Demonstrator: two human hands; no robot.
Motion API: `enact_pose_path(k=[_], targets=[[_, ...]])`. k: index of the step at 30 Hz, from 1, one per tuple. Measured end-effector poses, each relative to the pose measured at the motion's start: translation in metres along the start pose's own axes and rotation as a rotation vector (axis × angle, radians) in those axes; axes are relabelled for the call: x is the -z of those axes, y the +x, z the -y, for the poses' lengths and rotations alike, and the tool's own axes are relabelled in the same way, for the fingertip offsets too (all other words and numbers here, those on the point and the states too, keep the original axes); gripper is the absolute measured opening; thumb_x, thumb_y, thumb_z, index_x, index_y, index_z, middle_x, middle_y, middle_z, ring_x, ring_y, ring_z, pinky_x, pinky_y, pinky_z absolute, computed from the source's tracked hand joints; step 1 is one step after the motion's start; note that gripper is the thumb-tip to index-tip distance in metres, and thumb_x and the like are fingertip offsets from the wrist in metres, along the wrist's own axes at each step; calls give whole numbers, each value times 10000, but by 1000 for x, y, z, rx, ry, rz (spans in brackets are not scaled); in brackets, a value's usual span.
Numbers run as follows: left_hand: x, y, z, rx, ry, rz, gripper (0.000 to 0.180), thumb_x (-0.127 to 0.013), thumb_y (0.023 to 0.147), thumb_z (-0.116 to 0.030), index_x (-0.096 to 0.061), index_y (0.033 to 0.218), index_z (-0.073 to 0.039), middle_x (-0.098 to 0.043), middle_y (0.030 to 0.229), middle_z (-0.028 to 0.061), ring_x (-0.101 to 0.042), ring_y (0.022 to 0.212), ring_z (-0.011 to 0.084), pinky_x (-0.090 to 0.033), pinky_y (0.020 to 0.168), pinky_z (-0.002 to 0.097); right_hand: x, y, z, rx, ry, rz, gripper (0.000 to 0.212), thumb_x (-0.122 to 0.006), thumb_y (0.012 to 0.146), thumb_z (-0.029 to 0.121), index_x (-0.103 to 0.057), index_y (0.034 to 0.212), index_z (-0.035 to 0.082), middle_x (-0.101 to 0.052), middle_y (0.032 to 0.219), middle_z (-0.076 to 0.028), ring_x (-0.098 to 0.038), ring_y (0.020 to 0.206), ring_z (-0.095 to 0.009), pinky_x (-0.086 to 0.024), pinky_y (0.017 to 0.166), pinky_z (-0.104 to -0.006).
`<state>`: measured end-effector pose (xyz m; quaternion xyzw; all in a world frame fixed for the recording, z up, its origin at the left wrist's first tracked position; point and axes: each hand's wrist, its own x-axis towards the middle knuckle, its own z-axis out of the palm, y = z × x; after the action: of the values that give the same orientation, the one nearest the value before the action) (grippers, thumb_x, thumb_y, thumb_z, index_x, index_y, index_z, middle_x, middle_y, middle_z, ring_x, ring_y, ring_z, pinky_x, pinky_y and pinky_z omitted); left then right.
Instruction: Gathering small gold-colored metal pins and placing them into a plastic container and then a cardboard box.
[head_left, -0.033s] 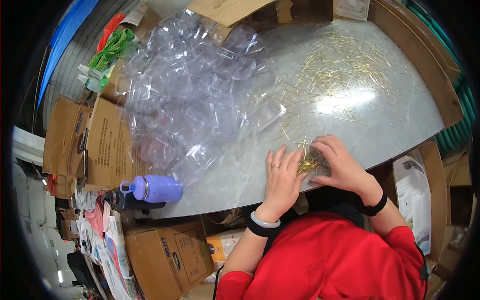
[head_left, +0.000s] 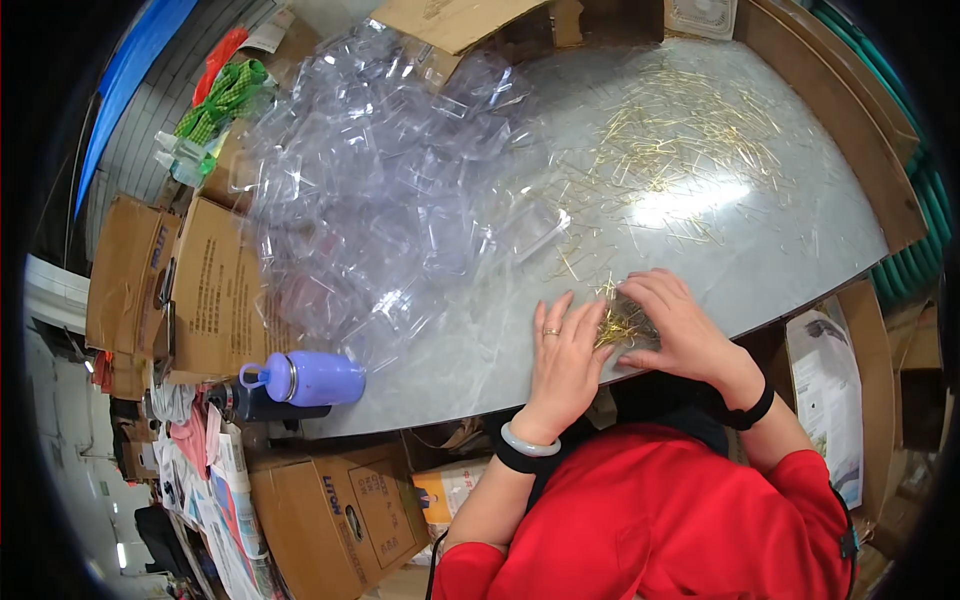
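Maybe my left hand (head_left: 563, 368) and right hand (head_left: 688, 334) are gathering gold wires (head_left: 621, 328); can't tell if fingers (head_left: 556, 316) are gripping; next probably needs careful tidying.

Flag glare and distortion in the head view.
Head view: white glare on the table among gold wires; small glints across the clear plastic packaging; the table's near edge bows, fisheye-style; corners black out.
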<state>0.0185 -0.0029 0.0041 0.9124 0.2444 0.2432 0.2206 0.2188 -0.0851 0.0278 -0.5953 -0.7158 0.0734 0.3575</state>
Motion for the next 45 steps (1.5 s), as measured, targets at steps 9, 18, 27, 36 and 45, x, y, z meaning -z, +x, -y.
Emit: enact_pose_path(k=[9,18,27,36,45], targets=[[1,-3,-3,-26,4,-61,645,-763,859,-159,-487,1420,-3,-516,1331,190,-460,1286,410,-301,1167,579,11,46,-18,257,-296,194,342,-632,830,79,-686,1161,146,-594,1291,-93,-545,1195,-309,-442,1018,-424],[-2,-2,-8,-2,63,-49,720,-791,824,-121,-451,1443,17,-478,1334,206,-443,1265,438,-327,1151,571,-3,26,-13,91,-167,233,188,-718,829,135,-657,1001,89,-629,1082,-89,-611,983,-284,-521,832,-382],[-6,-2,-7,101,4,-116,681,-812,819,-169,-493,1395,5,-475,1378,208,-421,1333,442,-328,1147,565,30,9,-1,40,-55,195,482,-812,775,193,-660,1223,105,-645,1199,-78,-562,1182,-313,-470,987,-399],[1,7,-12,-14,78,51,713,-818,823,-234,-492,1421,-19,-489,1409,176,-386,1393,435,-257,1177,612,-14,-19,2,-153,-26,-225,437,-628,849,-57,-611,1278,25,-585,1338,-186,-557,1219,-384,-462,1047,-447],[-9,6,-13,14,97,-6,599,-762,887,-248,-525,1383,-10,-498,1398,183,-410,1374,448,-258,1178,615,10,-16,7,-150,109,-72,581,-568,801,-42,-555,1376,43,-537,1421,-201,-514,1304,-398,-385,1122,-481]])
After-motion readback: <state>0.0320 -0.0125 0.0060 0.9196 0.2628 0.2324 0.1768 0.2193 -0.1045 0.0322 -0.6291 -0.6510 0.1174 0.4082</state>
